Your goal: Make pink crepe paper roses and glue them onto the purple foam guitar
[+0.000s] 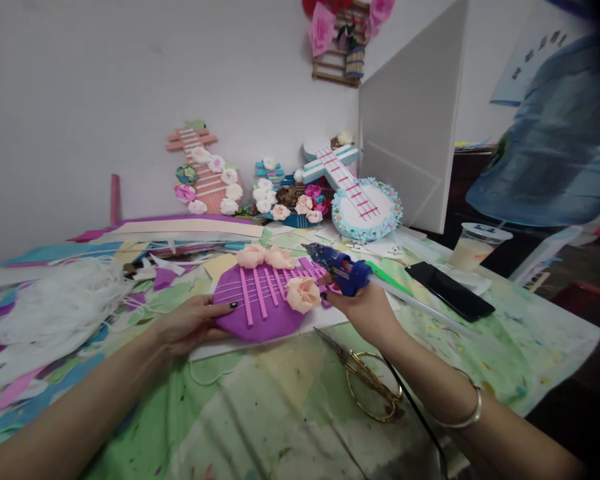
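A purple foam guitar shape with pink strips and white strings lies on the table. Three peach fabric flowers sit on it, two at its top and one at its right edge. My left hand rests on the guitar's left edge, thumb on top, gripping it. My right hand is closed round a blue hot glue gun, whose nozzle points left toward the top flowers. The gun's black cord runs down under my right forearm.
Gold-handled scissors lie near the front, beside my right wrist. A black phone and a plastic cup sit at the right. Finished foam guitars with flowers lean against the back wall. White string and foam scraps cover the left.
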`<state>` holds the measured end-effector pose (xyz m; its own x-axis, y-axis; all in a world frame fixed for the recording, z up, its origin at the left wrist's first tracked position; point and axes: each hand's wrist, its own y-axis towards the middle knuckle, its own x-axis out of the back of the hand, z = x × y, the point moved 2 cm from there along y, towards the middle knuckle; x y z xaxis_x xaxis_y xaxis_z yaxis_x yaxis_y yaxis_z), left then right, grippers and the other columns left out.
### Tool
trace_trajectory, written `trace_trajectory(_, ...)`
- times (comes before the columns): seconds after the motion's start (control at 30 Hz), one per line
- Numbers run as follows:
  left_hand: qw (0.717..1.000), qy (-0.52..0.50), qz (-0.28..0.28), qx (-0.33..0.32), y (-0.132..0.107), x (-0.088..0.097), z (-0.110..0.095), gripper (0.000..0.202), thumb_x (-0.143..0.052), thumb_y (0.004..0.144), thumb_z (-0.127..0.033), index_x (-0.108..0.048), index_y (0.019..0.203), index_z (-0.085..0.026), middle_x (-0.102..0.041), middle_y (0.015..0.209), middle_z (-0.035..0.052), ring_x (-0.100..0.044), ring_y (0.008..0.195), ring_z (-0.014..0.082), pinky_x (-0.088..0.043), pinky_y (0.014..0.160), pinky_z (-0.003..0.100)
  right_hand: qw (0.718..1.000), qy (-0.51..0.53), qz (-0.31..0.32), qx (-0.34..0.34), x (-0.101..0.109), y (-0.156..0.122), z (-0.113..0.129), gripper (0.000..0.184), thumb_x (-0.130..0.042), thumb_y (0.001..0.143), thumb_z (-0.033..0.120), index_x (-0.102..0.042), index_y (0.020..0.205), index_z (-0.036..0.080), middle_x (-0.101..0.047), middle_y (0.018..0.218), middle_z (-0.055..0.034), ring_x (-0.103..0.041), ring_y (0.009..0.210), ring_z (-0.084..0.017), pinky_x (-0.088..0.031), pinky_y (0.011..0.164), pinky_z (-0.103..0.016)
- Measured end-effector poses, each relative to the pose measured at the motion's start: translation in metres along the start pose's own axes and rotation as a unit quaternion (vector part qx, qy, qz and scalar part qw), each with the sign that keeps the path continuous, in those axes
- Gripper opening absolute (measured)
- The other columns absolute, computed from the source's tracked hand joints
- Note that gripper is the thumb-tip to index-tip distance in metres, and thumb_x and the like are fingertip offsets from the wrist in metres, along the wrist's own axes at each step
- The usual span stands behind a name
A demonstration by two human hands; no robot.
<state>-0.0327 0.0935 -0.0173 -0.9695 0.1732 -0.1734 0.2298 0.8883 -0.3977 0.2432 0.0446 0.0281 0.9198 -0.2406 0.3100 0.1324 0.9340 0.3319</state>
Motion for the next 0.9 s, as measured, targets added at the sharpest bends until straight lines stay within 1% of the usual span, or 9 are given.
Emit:
trace_trajectory(0.07, 1.0, -0.014, -0.011, 0.001, -0.011, -0.007, 0.005, 0.033, -0.073, 0.067, -0.011, -0.064, 0.098, -0.01, -0.072, 0.091, 0.0163, -0.071, 0.073, 0.0245, -0.061, 0.069, 0.037, 0.998, -0.059, 0.011, 0.011, -0.006, 0.006, 0.001, 0.023, -0.062, 0.066, 0.022, -0.066, 0.088, 0.017, -0.07, 0.085, -0.0064, -0.061, 0.067, -0.017, -0.049, 0.058, -0.029)
trace_trajectory(0.17, 0.998, -0.033, -0.043, -0.022, -0.025, -0.015, 0.01, 0.03, -0.071, 0.069, -0.009, -0.064, 0.098, -0.011, -0.073, 0.09, 0.0137, -0.071, 0.071, 0.0225, -0.062, 0.062, 0.032, 0.993, -0.107, 0.032, 0.037, -0.011, 0.013, 0.004, 0.021, -0.06, 0.068, 0.023, -0.067, 0.087, 0.019, -0.07, 0.076, -0.0034, -0.058, 0.058, -0.014, -0.044, 0.05, -0.025)
trace_trajectory(0.23, 0.996, -0.062, -0.062, -0.033, -0.031, -0.019, 0.012, 0.027, -0.068, 0.071, -0.008, -0.064, 0.097, -0.012, -0.073, 0.09, 0.0119, -0.071, 0.07, 0.0211, -0.062, 0.06, 0.031, 0.992, -0.102, 0.052, 0.056, -0.012, 0.019, 0.006, 0.018, -0.06, 0.069, 0.023, -0.067, 0.086, 0.019, -0.069, 0.072, -0.0017, -0.058, 0.058, -0.014, -0.045, 0.05, -0.024)
trace_trajectory(0.37, 0.985, -0.143, -0.088, -0.033, -0.035, -0.023, 0.009, 0.011, -0.058, 0.079, -0.007, -0.065, 0.087, -0.011, -0.072, 0.079, 0.0083, -0.069, 0.062, 0.016, -0.062, 0.057, 0.027, 0.992, -0.028, 0.096, 0.071, -0.009, 0.034, 0.006, 0.017, -0.063, 0.068, 0.024, -0.066, 0.083, 0.016, -0.071, 0.083, -0.0054, -0.064, 0.073, -0.018, -0.051, 0.066, -0.03)
trace_trajectory(0.47, 0.975, -0.19, -0.11, -0.029, -0.036, -0.025, 0.005, 0.013, -0.053, 0.082, -0.005, -0.064, 0.082, -0.011, -0.071, 0.071, 0.0057, -0.067, 0.054, 0.0118, -0.058, 0.049, 0.018, 0.994, 0.037, 0.082, 0.055, -0.004, 0.045, 0.005, 0.019, -0.065, 0.067, 0.026, -0.066, 0.082, 0.016, -0.071, 0.091, -0.0071, -0.065, 0.085, -0.021, -0.051, 0.079, -0.036)
trace_trajectory(0.53, 0.972, -0.204, -0.115, -0.029, -0.036, -0.026, 0.003, 0.014, -0.051, 0.084, -0.006, -0.064, 0.083, -0.011, -0.072, 0.072, 0.0057, -0.066, 0.053, 0.0114, -0.058, 0.048, 0.017, 0.992, 0.088, 0.076, 0.053, -0.001, 0.049, 0.007, 0.02, -0.067, 0.065, 0.025, -0.065, 0.083, 0.017, -0.071, 0.094, -0.0063, -0.065, 0.089, -0.021, -0.05, 0.083, -0.037)
trace_trajectory(0.7, 0.975, -0.202, -0.079, -0.05, -0.036, -0.032, 0.01, 0.015, -0.051, 0.084, -0.005, -0.065, 0.089, -0.009, -0.073, 0.084, 0.0098, -0.07, 0.067, 0.0154, -0.062, 0.06, 0.024, 0.989, 0.127, 0.035, 0.067, 0.007, 0.045, 0.007, 0.022, -0.069, 0.063, 0.022, -0.065, 0.084, 0.016, -0.071, 0.094, -0.0066, -0.064, 0.091, -0.021, -0.049, 0.082, -0.035)
trace_trajectory(0.83, 0.979, -0.185, -0.065, -0.052, -0.038, -0.039, 0.023, 0.018, -0.051, 0.084, -0.006, -0.063, 0.097, -0.009, -0.071, 0.097, 0.0135, -0.07, 0.082, 0.0211, -0.062, 0.073, 0.035, 0.987, 0.147, 0.029, 0.057, 0.011, 0.039, -0.007, 0.019, -0.069, 0.065, 0.02, -0.065, 0.083, 0.016, -0.071, 0.094, -0.0066, -0.064, 0.091, -0.021, -0.049, 0.082, -0.034)
trace_trajectory(0.9, 0.983, -0.171, -0.054, -0.045, -0.042, -0.044, 0.028, 0.02, -0.052, 0.083, -0.006, -0.063, 0.1, -0.011, -0.07, 0.103, 0.0143, -0.07, 0.086, 0.0232, -0.061, 0.076, 0.037, 0.987, 0.152, 0.034, 0.043, 0.013, 0.037, -0.015, 0.018, -0.069, 0.066, 0.02, -0.064, 0.083, 0.016, -0.071, 0.095, -0.0065, -0.064, 0.091, -0.021, -0.049, 0.082, -0.034)
